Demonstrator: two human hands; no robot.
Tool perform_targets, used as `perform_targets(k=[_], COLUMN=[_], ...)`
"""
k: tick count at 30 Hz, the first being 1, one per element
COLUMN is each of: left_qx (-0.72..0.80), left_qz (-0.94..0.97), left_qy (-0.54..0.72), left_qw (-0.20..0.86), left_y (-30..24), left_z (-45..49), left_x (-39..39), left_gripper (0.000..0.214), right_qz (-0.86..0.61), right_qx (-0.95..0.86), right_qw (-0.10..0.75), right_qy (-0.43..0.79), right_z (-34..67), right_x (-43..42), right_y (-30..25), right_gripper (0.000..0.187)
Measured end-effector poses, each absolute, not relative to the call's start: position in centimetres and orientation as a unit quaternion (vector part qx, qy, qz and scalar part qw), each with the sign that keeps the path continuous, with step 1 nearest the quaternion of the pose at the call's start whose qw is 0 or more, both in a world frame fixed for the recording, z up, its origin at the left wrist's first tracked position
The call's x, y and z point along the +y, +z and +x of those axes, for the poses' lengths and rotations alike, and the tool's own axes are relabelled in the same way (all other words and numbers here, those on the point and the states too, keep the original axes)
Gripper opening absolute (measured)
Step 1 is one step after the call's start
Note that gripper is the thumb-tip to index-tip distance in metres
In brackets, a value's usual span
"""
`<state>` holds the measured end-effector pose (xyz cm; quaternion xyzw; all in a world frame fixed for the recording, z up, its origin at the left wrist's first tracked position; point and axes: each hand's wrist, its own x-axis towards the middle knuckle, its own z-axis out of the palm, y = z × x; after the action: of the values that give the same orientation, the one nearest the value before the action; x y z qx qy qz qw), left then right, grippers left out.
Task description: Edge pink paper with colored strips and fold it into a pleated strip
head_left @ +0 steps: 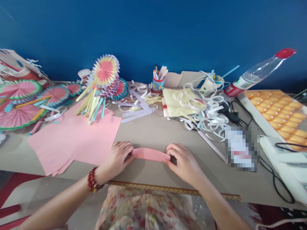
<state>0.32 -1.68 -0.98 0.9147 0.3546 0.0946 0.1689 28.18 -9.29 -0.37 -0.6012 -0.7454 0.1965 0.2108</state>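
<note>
As each grip [119, 156] [181, 161] pinches, pink strip [151, 154] between

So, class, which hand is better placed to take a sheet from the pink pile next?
Probably the left hand: beside the pink sheets, it is closer than the right hand, though both hold the pink strip.

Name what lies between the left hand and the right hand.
In the head view, a pink paper strip spans the gap, one end held by the left hand, the other by the right hand.
</note>
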Motion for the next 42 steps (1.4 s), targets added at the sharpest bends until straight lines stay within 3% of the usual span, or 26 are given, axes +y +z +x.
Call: perform_targets(k=[13,18,24,30,36,42], left_qx=[0.371,0.390,0.391,0.359,0.271,0.219], left_qz=[0.896,0.881,0.877,0.900,0.950,0.972], left_qy=[0.139,0.169,0.169,0.161,0.111,0.053], left_qw=[0.200,0.206,0.222,0.187,0.108,0.067], left_y=[-1.8,-1.8,-1.2,-1.3,-1.6,-1.4], left_z=[0.0,-0.1,0.2,0.3,0.2,0.2], left_x=[-2.0,-2.0,-1.8,-2.0,-2.0,-2.0], left_gripper=[0.013,0.029,0.030,0.039,0.071,0.083], right_qz=[-0.610,-0.607,-0.572,-0.533,-0.508,-0.509], right_qx=[-0.729,-0.726,-0.763,-0.810,-0.839,-0.842], right_qw=[0.211,0.233,0.233,0.174,0.126,0.112], right_qy=[0.226,0.225,0.191,0.172,0.149,0.139], right_z=[28.3,28.4,28.4,28.5,28.8,28.7], right_x=[-9.2,-9.8,-10.2,-10.2,-9.9,-10.0], right_y=[-0.4,-1.1,-1.2,-0.9,-0.8,-0.6], right_gripper=[0.017,0.035,0.031,0.054,0.052,0.050])
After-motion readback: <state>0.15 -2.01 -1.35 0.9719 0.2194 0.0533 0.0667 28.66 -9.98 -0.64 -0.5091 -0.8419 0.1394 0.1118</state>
